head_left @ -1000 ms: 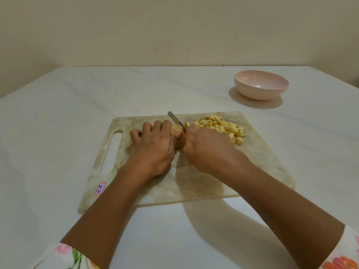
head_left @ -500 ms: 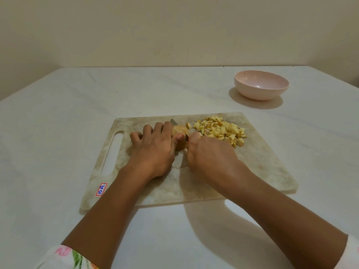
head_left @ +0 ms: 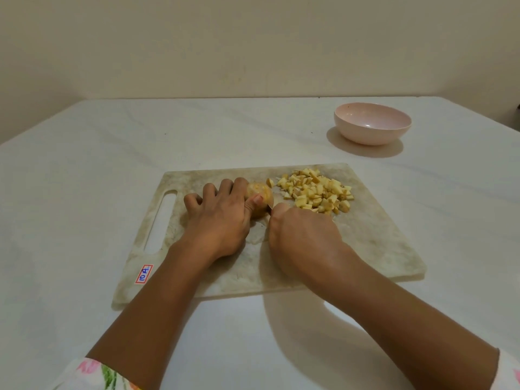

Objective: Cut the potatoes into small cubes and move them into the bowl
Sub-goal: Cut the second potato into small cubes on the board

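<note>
A potato piece (head_left: 260,199) lies on the marbled cutting board (head_left: 374,240). My left hand (head_left: 222,218) holds it down, fingers curled over it and thumb on its near side. My right hand (head_left: 302,237) grips a knife (head_left: 270,208); only a sliver of blade shows beside the potato, the rest is hidden under the hand. A heap of small potato cubes (head_left: 316,191) sits on the board's far right part. An empty pink bowl (head_left: 372,123) stands on the table beyond the board, to the right.
The board lies on a white table (head_left: 84,170) that ends at a cream wall. The board has a handle slot (head_left: 161,220) on its left and a small label (head_left: 144,273) near its front left corner.
The knife blade, raised and visible over the potato a second ago, has come down and is now almost hidden. My right hand has drawn back toward me. My left hand stays on the potato.
</note>
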